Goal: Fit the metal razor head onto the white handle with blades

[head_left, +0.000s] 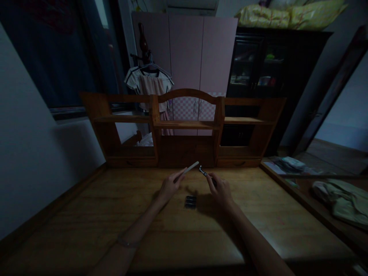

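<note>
My left hand (170,187) is closed on a pale, slim stick (191,167), which slants up and to the right; its exact kind is unclear. Closed around a dark-handled tool with a shiny metal tip (203,171) is my right hand (220,189). The metal tip points up and left, close to the stick's far end, with a small gap visible between them. On the wooden desk (138,237), below and between both hands, lies a small pack of dark cylindrical pieces (190,202), touched by neither hand.
A wooden shelf unit (186,125) with small drawers stands along the desk's back edge. The wall (54,161) borders the left. At the right, a lower surface holds light-coloured cloth (345,201) and a plastic-wrapped bundle (293,163). The room is dim.
</note>
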Motion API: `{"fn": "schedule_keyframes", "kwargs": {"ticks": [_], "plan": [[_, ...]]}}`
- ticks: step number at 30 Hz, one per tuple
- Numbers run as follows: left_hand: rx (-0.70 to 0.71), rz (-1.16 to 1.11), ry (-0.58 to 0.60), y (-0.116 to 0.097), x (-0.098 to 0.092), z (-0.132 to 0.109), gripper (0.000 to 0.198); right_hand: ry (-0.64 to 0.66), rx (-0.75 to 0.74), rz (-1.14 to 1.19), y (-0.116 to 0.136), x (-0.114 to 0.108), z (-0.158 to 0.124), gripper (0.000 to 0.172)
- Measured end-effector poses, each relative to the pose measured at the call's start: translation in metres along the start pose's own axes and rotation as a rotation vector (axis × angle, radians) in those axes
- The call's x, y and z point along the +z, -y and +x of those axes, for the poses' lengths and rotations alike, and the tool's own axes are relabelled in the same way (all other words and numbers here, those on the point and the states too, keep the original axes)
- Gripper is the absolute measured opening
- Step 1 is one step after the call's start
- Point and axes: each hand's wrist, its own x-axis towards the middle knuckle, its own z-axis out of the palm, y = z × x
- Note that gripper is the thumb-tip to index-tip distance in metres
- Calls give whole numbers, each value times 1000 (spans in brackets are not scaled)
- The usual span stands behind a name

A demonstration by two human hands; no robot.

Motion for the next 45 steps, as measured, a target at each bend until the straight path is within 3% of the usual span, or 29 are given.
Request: {"fn": "schedule_keyframes", "kwargs": {"ticks": [10,15,21,27,45], "plan": [[1,3,-25,3,0,0,36,-24,3,11,1,0,0,33],[5,-39,40,-1,3,0,37,13,-1,8,2,0,0,33],[-15,-38,-18,1,2,1,37,-9,5,-9,0,0,-1,34],[-3,-75,57,1,4,0,38,10,-6,17,3,-2,-1,31],[-18,-55,45,5,0,3,38,-21,-19,-15,-2,-1,1,31]]}}
